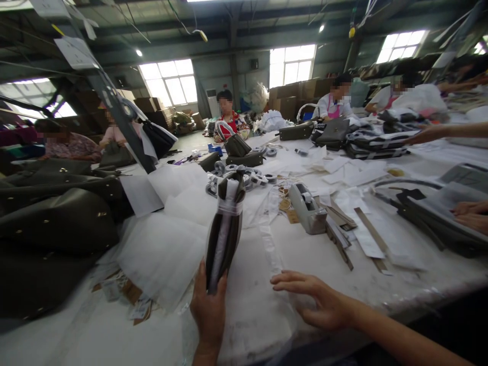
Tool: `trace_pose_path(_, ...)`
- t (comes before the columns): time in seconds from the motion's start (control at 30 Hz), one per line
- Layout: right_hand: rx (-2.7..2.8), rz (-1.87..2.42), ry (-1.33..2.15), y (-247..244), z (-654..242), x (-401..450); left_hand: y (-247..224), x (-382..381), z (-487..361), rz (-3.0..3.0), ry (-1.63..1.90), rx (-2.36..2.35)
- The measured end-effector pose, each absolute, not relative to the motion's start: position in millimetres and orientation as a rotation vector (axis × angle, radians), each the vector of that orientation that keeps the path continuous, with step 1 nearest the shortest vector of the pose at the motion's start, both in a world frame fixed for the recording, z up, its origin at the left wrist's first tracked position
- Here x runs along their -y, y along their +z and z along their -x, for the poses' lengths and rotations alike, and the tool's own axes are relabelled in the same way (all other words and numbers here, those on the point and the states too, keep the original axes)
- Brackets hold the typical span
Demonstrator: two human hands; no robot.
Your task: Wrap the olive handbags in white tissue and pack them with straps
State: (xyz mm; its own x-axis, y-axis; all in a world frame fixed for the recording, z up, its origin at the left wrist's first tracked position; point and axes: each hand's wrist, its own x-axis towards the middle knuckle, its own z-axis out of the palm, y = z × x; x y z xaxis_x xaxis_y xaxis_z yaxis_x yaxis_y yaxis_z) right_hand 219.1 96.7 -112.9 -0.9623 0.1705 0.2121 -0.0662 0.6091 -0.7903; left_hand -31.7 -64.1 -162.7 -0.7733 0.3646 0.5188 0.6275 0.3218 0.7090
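Observation:
My left hand (pixel 209 300) grips the lower end of a dark olive handbag (pixel 233 239), seen edge-on and standing up from the table. White wrapping runs along the bag's narrow side, and a clear band goes around it near its upper end. To the right, my right hand (pixel 312 297) is open above the tabletop, fingers stretched toward the bag but apart from it. A grey tape dispenser (pixel 308 208) stands beyond my right hand. Thin white sheets (pixel 160 259) lie spread to the left of the bag.
Dark handbags (pixel 57 239) are heaped at the left. Tape rolls (pixel 255 179), brown strips (pixel 371 236) and tags (pixel 133 295) lie on the white table (pixel 244 325). A metal post (pixel 122 112) rises at the left. Co-workers sit around; another person's hand (pixel 470 216) rests on a bag at right.

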Motion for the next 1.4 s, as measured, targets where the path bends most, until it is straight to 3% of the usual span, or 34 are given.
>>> trace_pose_path(0.23, 2.359, 0.316, 0.864, -137.0, -234.4, -67.4, -133.8, 67.4, 19.4, 1.295, -1.199, 1.994)
trace_pose_path(0.5, 2.472, -0.242, 0.493, -63.6, -274.5, -35.2, -115.9, 66.3, -18.5, 1.861, -0.914, 1.493)
trace_pose_path(0.7, 2.453, -0.168, 0.331, -52.8, -267.1, -66.0, -145.8, 58.9, -44.9, 1.931, -0.865, 1.421)
trace_pose_path(0.87, 2.595, 0.313, 0.368, -63.6, -242.1, -93.9, -159.2, 66.2, -56.4, 1.869, -0.887, 1.459)
trace_pose_path(1.2, 2.891, 0.430, 0.290, -62.7, -273.7, -44.3, -156.6, 98.7, -50.6, 1.905, -0.823, 1.280)
trace_pose_path(1.4, 2.802, 0.589, 0.595, -76.1, -276.7, -58.4, -154.3, 105.4, -56.6, 1.932, -0.771, 1.268)
